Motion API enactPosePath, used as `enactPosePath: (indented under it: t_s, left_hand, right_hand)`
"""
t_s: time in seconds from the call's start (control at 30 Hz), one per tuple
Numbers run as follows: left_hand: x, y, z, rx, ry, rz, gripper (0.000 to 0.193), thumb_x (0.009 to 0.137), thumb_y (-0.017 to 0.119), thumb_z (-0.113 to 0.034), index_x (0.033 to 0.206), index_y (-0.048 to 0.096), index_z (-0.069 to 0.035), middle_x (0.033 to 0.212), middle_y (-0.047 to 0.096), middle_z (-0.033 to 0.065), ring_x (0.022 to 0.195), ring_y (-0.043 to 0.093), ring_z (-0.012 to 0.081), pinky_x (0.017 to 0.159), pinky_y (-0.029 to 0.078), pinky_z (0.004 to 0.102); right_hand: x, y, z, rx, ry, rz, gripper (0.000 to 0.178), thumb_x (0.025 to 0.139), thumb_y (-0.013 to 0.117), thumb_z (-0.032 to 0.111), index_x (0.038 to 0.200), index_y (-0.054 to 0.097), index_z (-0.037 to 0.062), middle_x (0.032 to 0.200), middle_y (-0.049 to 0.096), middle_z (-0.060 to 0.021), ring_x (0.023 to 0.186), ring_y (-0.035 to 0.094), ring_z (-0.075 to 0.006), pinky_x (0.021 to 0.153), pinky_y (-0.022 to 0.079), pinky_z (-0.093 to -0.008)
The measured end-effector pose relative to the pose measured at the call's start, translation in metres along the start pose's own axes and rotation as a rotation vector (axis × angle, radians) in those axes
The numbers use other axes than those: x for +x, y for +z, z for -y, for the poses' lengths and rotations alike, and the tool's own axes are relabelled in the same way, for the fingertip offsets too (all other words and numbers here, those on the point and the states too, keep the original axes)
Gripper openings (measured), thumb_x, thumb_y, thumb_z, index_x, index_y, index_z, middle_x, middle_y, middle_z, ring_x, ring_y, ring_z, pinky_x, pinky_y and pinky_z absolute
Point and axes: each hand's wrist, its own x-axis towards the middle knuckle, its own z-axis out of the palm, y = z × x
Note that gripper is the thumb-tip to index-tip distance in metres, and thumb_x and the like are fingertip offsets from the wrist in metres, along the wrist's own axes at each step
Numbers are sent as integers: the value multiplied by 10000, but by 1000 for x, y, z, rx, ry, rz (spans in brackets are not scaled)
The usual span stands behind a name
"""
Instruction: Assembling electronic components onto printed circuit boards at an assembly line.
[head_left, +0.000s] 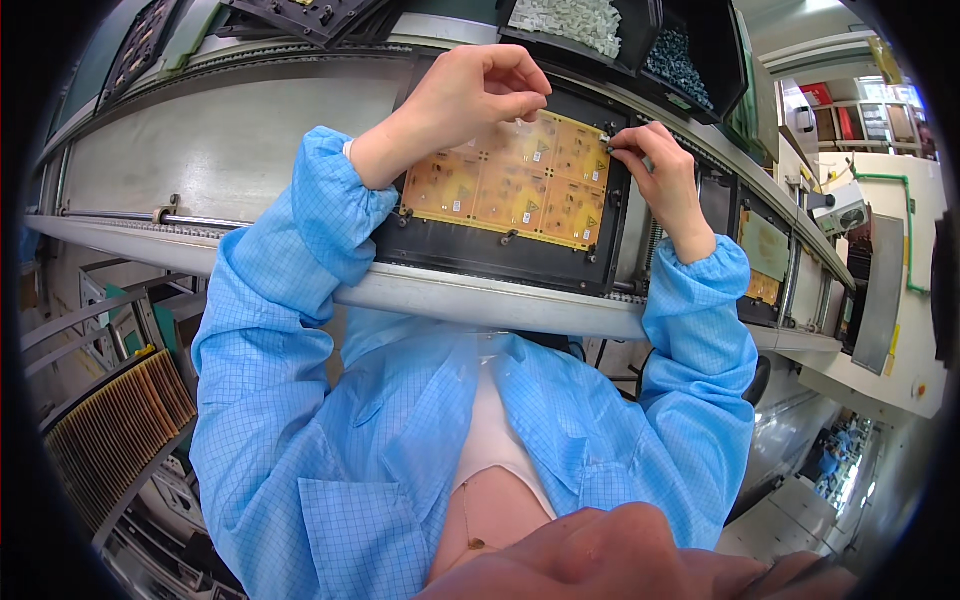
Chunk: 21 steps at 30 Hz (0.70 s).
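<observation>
A yellow circuit board panel (510, 193), divided into several boards, lies in a black carrier frame (450, 242) before me. Over the panel's far left part is my left hand (475, 95), thumb and index finger pinched together. Whatever lies between those fingertips is too small to make out; a whitish bit shows just below them. At the panel's far right corner, my right hand (660, 175) pinches a small bluish part (609, 141), its exact kind unclear. Part of the panel's far left side is hidden by my left hand.
Beyond the carrier stand black bins, one holding white pieces (568, 24), another blue pieces (680, 68). A metal rail (500, 301) runs along the near side of the conveyor. To the right sits another carrier with a panel (764, 250). A rack of boards (120, 425) stands lower left.
</observation>
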Motion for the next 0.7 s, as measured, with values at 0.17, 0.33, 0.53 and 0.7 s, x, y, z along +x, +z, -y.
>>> enactPosePath:
  t_s: [0.17,0.33,0.53,0.7]
  left_hand:
    - [-2,-1,-4,-9,-37,19,174,925,697,-145,1035,698,-10,851,682,17,758,656,86,669,534,223]
    - [-8,2,-9,-91,-96,20,205,930,694,-163,1083,721,-29,832,680,7,710,620,73,616,502,216]
    - [-10,5,-18,-87,-101,42,204,946,666,-148,1092,715,-14,896,682,27,735,620,74,640,506,217]
    - [-10,2,-11,-35,-41,55,224,952,657,-138,1130,690,-7,891,680,41,757,632,86,677,523,223]
  right_hand:
    - [8,-5,0,-246,-290,83,162,780,700,-29,925,656,25,813,616,-87,768,613,-252,671,524,-335]
    - [10,-9,10,-334,-351,180,219,706,653,-48,913,621,17,805,609,-88,824,602,-250,705,539,-331]
    - [18,-13,17,-567,-443,313,123,729,626,-3,826,559,32,787,589,-67,873,585,-227,739,541,-307]
    - [21,-10,20,-642,-460,303,111,743,620,33,773,516,52,765,576,-55,882,570,-211,767,534,-293]
